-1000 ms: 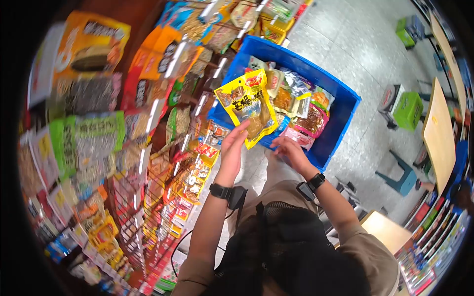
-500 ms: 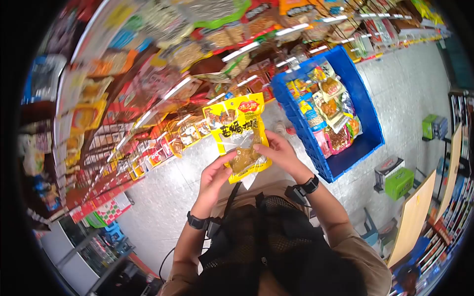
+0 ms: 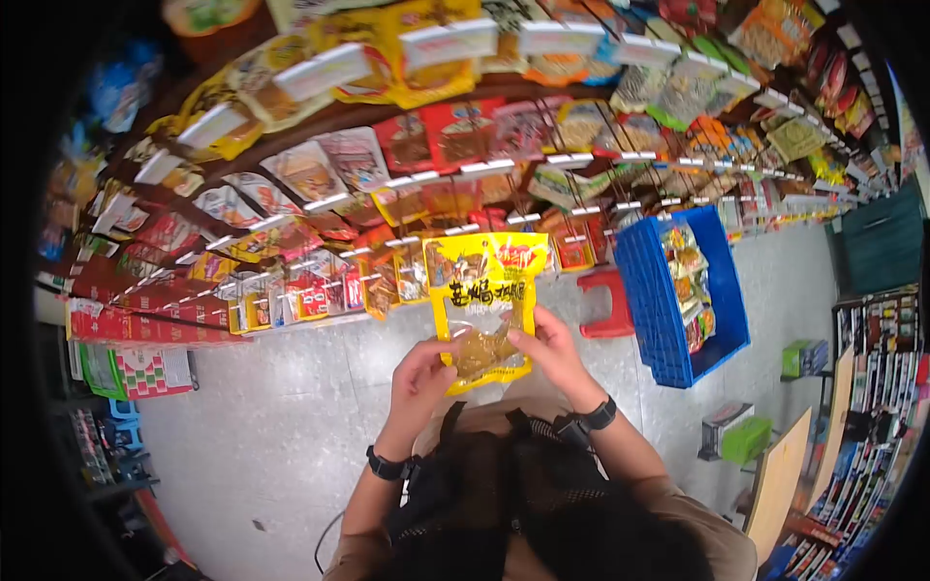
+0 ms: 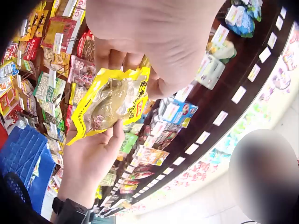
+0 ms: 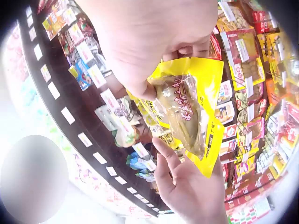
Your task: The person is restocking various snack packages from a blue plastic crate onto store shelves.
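Observation:
A yellow snack packet [image 3: 481, 315] with a clear window and dark lettering is held upright in front of the body, between both hands. My right hand [image 3: 560, 360] pinches its lower right edge, the thumb lying over the window. At the lower left edge, my left hand [image 3: 422, 380] holds the packet with its fingers partly behind it. Brown, sealed food shows through the window of the packet [image 4: 112, 100] in the left wrist view. In the right wrist view the packet [image 5: 187, 107] hangs between the two hands, red writing showing on the food inside.
Shelves of bagged snacks [image 3: 460, 136] with white price tags curve across the far side. A blue crate [image 3: 651, 310] with several packets stands at the right, beside a red stool [image 3: 607, 305]. Grey floor [image 3: 262, 426] lies at the left; a wooden board [image 3: 780, 465] is at the right.
The view has turned from over the blue crate toward the shelves, so the crate now sits farther right. The right hand has come from the crate to grip the packet alongside the left.

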